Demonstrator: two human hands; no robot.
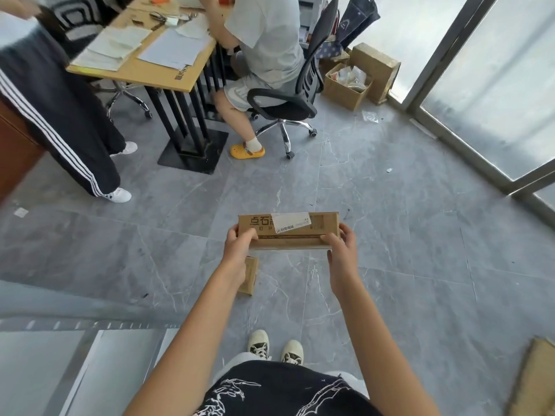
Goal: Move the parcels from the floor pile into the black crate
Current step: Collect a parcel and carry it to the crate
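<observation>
- The left hand [238, 244] gripped the left end of a flat cardboard parcel [288, 231], its fingers [246, 234] curled over the top face.
- The right hand [341, 246] gripped the right end of the same parcel, thumb on top and the rest wrapped round the edge.
- The parcel hung level between both sets of fingers, clear above the grey floor [390, 250], a white label [290, 221] on its top face.
- Just below the left fingers, a smaller cardboard box [250, 276] lay on the floor, partly hidden by the left wrist.
- Nearer the body than the fingers stood the person's two pale shoes [274, 348].
- Well beyond the fingers, a seated person [264, 43] occupied an office chair [288, 106] at a wooden surface [156, 70].
- Far right of the fingers ran glass doors [495, 85], with open cardboard boxes [348, 85] beside them.
</observation>
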